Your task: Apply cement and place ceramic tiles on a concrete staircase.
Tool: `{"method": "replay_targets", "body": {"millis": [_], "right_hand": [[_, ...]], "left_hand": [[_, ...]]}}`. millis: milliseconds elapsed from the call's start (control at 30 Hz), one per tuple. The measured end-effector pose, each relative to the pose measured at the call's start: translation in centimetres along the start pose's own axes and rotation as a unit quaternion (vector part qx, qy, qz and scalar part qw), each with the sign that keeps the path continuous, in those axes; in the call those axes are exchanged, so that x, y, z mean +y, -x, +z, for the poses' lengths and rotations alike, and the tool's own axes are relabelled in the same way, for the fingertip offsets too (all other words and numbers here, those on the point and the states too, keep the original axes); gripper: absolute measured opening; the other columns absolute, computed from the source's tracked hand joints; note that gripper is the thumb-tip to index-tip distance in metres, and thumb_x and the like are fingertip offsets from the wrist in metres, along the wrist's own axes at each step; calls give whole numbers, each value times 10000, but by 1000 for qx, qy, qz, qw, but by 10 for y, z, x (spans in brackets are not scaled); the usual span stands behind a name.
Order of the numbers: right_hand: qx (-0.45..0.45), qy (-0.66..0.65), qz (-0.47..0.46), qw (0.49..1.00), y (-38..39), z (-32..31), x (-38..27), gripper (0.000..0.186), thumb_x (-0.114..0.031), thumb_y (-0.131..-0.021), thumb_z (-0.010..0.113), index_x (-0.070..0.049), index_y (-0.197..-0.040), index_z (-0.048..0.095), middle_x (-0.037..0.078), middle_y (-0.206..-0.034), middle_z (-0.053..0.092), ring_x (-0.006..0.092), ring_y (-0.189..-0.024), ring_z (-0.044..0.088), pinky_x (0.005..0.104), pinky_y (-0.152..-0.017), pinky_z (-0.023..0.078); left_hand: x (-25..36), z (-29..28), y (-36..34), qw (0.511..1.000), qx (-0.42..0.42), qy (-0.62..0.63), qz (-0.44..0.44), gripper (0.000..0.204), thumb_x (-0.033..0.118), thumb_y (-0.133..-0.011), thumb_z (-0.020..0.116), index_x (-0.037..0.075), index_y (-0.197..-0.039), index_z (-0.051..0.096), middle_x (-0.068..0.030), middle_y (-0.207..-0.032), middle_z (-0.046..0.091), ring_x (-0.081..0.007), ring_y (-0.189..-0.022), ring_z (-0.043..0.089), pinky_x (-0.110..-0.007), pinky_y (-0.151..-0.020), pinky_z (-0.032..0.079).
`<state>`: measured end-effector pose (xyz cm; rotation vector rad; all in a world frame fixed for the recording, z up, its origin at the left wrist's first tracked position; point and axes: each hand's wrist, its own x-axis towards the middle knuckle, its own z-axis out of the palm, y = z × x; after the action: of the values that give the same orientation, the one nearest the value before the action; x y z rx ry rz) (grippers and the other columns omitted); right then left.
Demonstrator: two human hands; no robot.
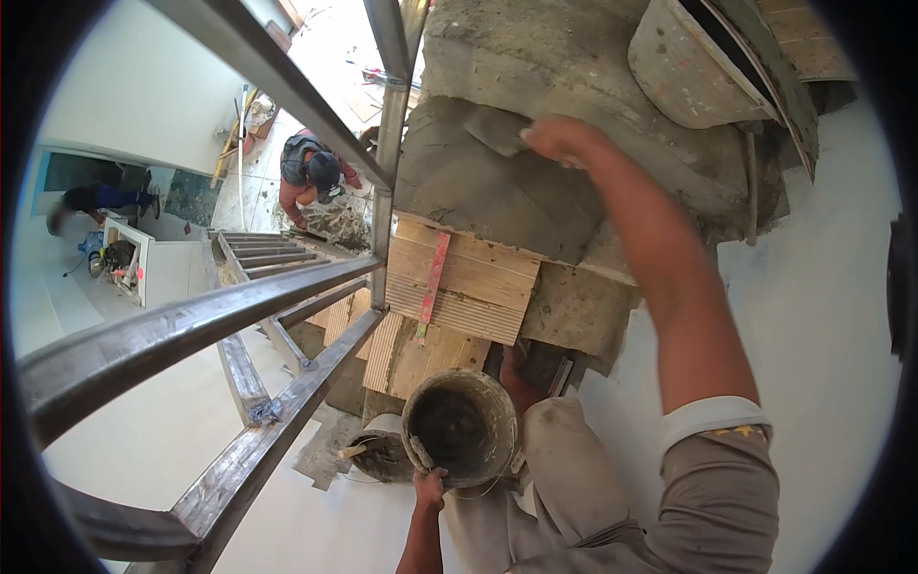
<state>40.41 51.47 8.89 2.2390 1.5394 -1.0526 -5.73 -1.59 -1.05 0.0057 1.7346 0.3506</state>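
My right hand [559, 139] reaches far forward and grips the handle of a metal trowel [494, 129]. The trowel's blade lies flat on wet grey mortar [478, 191] spread over a stair step. My left hand [429, 488] holds the rim of a mortar-caked bucket [461, 424] down by my knee. The bucket's inside looks dark and nearly scraped out. Wood-look tiles [469, 277] cover the step just below the mortar, and a red spirit level [432, 287] lies across them.
A steel stair railing [220, 306] runs along my left, with a drop beyond it. Below, another person [311, 177] crouches over debris on the floor. A second dirty bucket [382, 454] sits lower down. A large grey tub [688, 67] stands at the upper right beside a white wall [822, 287].
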Motion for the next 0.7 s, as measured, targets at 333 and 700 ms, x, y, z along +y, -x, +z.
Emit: {"method": "replay_targets", "body": {"millis": [333,700], "right_hand": [[23,-93,51,994,67,25,186,534,-471,-1040,411,30,-995,593,161,-770,613,279,-588,574,464,-615,473],[148,-491,121,850,43,173,144,473,-361,-935,678,-12,-1240,583,160,-1076,631,317,-991,635,451,-737,573]], "left_hand": [[24,38,-4,995,-42,-85,26,500,-42,-737,650,51,-1224,582,-53,-1105,640,-230,-979,611,-350,-848,500],[16,53,-14,995,-60,-59,48,306,1,-736,677,58,-1023,587,5,-827,572,-124,-687,511,-306,-622,443]]}}
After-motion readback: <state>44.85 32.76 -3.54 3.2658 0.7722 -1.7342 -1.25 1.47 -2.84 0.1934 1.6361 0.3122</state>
